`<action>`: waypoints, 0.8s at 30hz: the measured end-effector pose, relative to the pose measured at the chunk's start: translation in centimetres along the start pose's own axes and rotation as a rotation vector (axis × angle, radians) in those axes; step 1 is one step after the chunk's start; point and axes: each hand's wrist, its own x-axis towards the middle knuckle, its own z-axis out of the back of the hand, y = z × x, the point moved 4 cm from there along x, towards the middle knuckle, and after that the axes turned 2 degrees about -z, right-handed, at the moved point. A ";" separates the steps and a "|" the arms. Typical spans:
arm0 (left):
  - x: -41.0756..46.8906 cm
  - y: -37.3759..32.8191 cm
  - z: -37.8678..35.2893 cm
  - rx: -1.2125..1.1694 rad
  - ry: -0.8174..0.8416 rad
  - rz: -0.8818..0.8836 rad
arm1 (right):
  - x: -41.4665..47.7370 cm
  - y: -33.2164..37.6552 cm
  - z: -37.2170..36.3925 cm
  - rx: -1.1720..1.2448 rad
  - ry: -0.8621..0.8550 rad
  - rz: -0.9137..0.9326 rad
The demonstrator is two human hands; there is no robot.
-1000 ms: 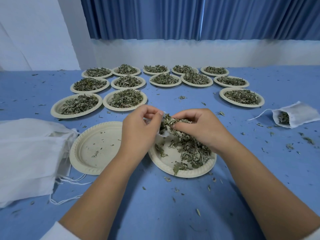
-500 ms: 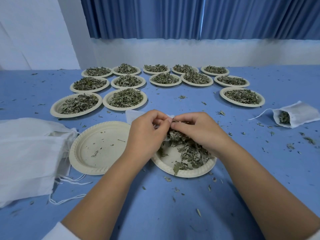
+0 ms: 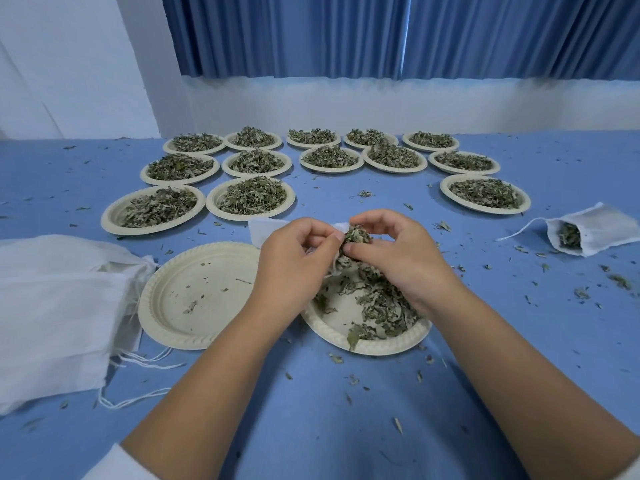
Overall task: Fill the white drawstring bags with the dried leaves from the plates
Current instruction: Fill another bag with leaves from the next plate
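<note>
A: Your left hand (image 3: 294,258) has its grip pinched on the mouth of the white bag (image 3: 265,230), held just above the near plate (image 3: 381,345). Your right hand (image 3: 394,261) is clamped on a clump of leaves (image 3: 356,237) at that mouth.

B: The opening looks narrow to me. Push in too big a clump and you likely scatter leaves past the rim onto the worktop (image 3: 329,427), where crumbs already lie.

A: If your left grip slackens, the mouth may fold shut and spill the load.

B: Around you: an empty plate (image 3: 194,271) just beside the near one, a pile of spare bags (image 3: 52,299) further left, a filled bag (image 3: 602,233) well off to the right, and full plates (image 3: 251,218) behind.

A: Nothing blocks your hands. Your left hand hides most of the bag, so I cannot tell how full it is.
</note>
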 end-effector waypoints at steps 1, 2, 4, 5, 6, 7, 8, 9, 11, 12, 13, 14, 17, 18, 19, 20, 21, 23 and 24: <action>0.0 0.0 0.0 -0.004 0.000 0.001 | 0.0 0.0 -0.1 -0.024 -0.029 0.010; -0.1 0.0 0.0 -0.008 -0.001 0.004 | -0.1 0.1 -0.1 -0.041 -0.051 0.028; -0.1 -0.1 0.0 -0.026 -0.009 0.014 | -0.1 0.2 -0.4 -0.058 -0.077 0.071; -0.1 -0.1 0.0 -0.042 -0.017 0.020 | -0.2 0.2 -0.6 -0.079 -0.086 0.093; -0.1 -0.1 0.0 -0.061 -0.027 0.029 | -0.2 0.3 -0.7 -0.106 -0.092 0.116; -0.1 -0.1 0.1 -0.077 -0.038 0.038 | -0.3 0.3 -0.8 -0.132 -0.093 0.139; -0.1 -0.1 0.1 -0.088 -0.047 0.047 | -0.4 0.4 -0.9 -0.158 -0.090 0.166; -0.1 -0.1 0.1 -0.093 -0.053 0.053 | -0.5 0.5 -1.0 -0.186 -0.087 0.193; -0.1 -0.1 0.1 -0.099 -0.053 0.062 | -0.6 0.6 -1.1 -0.237 -0.073 0.232; -0.1 -0.1 0.1 -0.102 -0.052 0.066 | -0.6 0.6 -1.2 -0.260 -0.065 0.239; -0.2 -0.1 0.1 -0.106 -0.052 0.070 | -0.7 0.6 -1.3 -0.283 -0.060 0.240; -0.2 -0.1 0.1 -0.108 -0.053 0.075 | -0.6 0.6 -1.3 -0.300 -0.058 0.237; -0.1 -0.1 0.1 -0.106 -0.064 0.079 | -0.5 0.6 -1.3 -0.232 -0.007 0.193; -0.1 -0.1 0.2 -0.107 -0.070 0.078 | -0.5 0.6 -1.4 -0.155 0.028 0.154; -0.1 -0.1 0.2 -0.110 -0.075 0.077 | -0.4 0.5 -1.3 -0.066 0.056 0.107; -0.1 -0.1 0.2 -0.110 -0.078 0.077 | -0.4 0.4 -1.3 0.020 0.071 0.061; -0.1 -0.1 0.2 -0.109 -0.079 0.078 | -0.3 0.3 -1.3 0.088 0.071 0.030; -0.1 -0.1 0.2 -0.108 -0.074 0.079 | -0.2 0.2 -1.2 0.122 0.050 0.031; -0.1 -0.1 0.2 -0.110 -0.072 0.079 | -0.2 0.1 -1.2 0.106 0.045 0.047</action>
